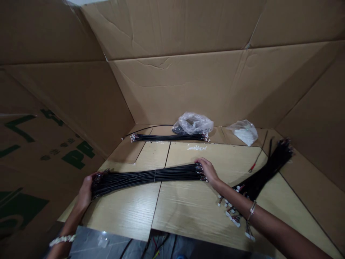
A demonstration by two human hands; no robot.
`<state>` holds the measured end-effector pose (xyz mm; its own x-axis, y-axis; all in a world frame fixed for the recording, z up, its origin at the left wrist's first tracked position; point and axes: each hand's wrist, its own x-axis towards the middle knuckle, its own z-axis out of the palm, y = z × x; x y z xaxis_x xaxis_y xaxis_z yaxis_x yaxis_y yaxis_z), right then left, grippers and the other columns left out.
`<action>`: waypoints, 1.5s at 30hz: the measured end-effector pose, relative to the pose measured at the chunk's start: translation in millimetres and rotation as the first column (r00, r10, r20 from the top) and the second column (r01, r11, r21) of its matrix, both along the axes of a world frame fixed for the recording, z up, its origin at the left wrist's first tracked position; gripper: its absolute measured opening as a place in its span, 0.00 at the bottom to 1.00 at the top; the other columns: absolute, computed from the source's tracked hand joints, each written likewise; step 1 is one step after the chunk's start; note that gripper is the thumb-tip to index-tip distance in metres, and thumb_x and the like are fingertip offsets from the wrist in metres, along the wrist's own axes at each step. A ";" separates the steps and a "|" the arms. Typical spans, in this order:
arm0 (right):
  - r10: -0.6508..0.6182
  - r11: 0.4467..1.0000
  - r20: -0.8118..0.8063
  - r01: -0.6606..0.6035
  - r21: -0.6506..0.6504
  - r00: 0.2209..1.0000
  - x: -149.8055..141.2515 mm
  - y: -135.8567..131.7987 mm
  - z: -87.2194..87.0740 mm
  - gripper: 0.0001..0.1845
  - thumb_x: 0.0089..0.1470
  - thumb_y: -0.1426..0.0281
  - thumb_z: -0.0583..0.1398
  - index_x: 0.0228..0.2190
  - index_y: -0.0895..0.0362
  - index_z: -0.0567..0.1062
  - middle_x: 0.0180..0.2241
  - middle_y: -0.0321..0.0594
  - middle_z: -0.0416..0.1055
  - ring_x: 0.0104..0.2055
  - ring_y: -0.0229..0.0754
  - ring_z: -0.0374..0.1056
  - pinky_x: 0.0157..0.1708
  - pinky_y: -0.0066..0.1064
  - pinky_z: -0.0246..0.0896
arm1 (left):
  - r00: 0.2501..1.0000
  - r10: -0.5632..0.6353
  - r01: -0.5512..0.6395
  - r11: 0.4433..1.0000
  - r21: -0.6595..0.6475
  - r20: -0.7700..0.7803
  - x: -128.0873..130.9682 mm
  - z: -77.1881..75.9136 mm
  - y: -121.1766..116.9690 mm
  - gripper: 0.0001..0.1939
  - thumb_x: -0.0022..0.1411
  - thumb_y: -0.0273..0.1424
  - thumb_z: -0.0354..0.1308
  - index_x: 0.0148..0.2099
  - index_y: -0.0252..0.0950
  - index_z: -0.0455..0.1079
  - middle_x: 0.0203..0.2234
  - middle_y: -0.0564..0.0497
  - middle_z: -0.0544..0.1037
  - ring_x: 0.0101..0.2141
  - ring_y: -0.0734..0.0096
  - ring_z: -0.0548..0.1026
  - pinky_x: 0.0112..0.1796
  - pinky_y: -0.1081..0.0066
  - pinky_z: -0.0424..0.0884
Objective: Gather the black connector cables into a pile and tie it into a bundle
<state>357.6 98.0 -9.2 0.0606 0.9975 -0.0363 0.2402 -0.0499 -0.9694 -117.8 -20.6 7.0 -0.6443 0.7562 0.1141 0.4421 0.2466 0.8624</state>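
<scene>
A long bundle of black wires (147, 177), tied at its middle with a thin band, lies across the wooden boards (188, 212). My left hand (85, 192) cups its left end, fingers curled against the connectors. My right hand (208, 170) presses on the right end, fingers bent over the wire tips. A second, thinner black wire bundle (169, 137) lies at the back of the boards. A loose heap of black wires with white connectors (258, 176) stretches along the right side, partly under my right forearm.
Cardboard walls (188, 86) enclose the work area on three sides. A crumpled clear plastic bag (192, 124) and a smaller bag with white parts (244, 132) sit at the back. Small white connectors (197, 148) are scattered near them. Cables show below the front edge.
</scene>
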 end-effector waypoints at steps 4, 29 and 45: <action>0.185 0.966 0.427 -0.245 0.088 0.885 1.0 2.3 33.5 0.21 0.44 0.59 0.60 0.41 0.53 0.77 0.47 0.45 0.75 0.53 0.54 0.64 0.53 0.43 0.54 | 0.962 -0.079 0.074 0.997 -0.028 -0.261 5.1 17.5 -4.6 0.38 0.50 0.63 0.49 0.46 0.37 0.71 0.52 0.38 0.75 0.58 0.39 0.66 0.61 0.45 0.55; 0.406 0.734 0.893 -0.650 -0.194 0.192 -111.1 -15.4 37.5 0.28 0.45 0.68 0.62 0.50 0.58 0.73 0.50 0.54 0.71 0.53 0.55 0.66 0.53 0.46 0.56 | 0.185 -0.750 0.699 0.555 -0.451 -0.635 138.3 -13.8 53.9 0.28 0.69 0.46 0.48 0.65 0.38 0.61 0.55 0.40 0.75 0.55 0.59 0.72 0.54 0.59 0.66; 0.530 0.659 0.845 -0.661 -0.358 0.071 -117.9 -1.5 63.0 0.22 0.44 0.71 0.63 0.45 0.59 0.79 0.46 0.52 0.77 0.49 0.54 0.73 0.44 0.35 0.67 | 0.261 -0.819 0.630 0.545 -0.553 -0.511 163.2 13.2 63.5 0.22 0.60 0.36 0.60 0.55 0.36 0.67 0.51 0.42 0.75 0.51 0.57 0.73 0.52 0.61 0.68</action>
<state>239.6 96.4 53.8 -0.6281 0.7091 -0.3203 0.7741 0.6115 -0.1640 45.4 42.8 20.3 0.3920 0.9199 -0.0138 0.9013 -0.3810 0.2060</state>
